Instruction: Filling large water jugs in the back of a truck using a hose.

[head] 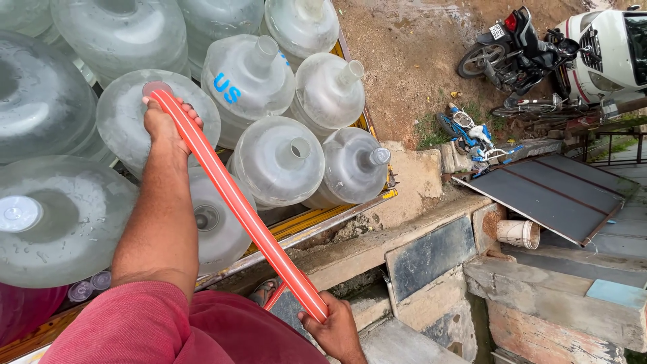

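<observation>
A red sleeve (155, 323) fills the bottom edge, closest to the camera, belonging to the person looking down. Their right hand (337, 331) sits low in the middle, fingers wrapped tightly around the lower part of an orange-red hose (236, 199) with pale stripes. The hose runs diagonally up and to the left to the left hand (165, 125), which is closed around its upper end and presses that end against the top of a clear water jug (128, 108). This jug stands among many large clear plastic water jugs (280, 162), packed close together and touching, on a vehicle bed with a yellow edge rail (317, 219). One jug (246, 77) behind it carries blue lettering. To the right and below lies a rough concrete ledge (377, 246) with grey stone slabs, a dark metal sheet (546, 192) and a white bucket (517, 233) on its side. Farther off on bare dirt ground stand a motorcycle (515, 50), a small blue bicycle (468, 135) and a white car (606, 50).
</observation>
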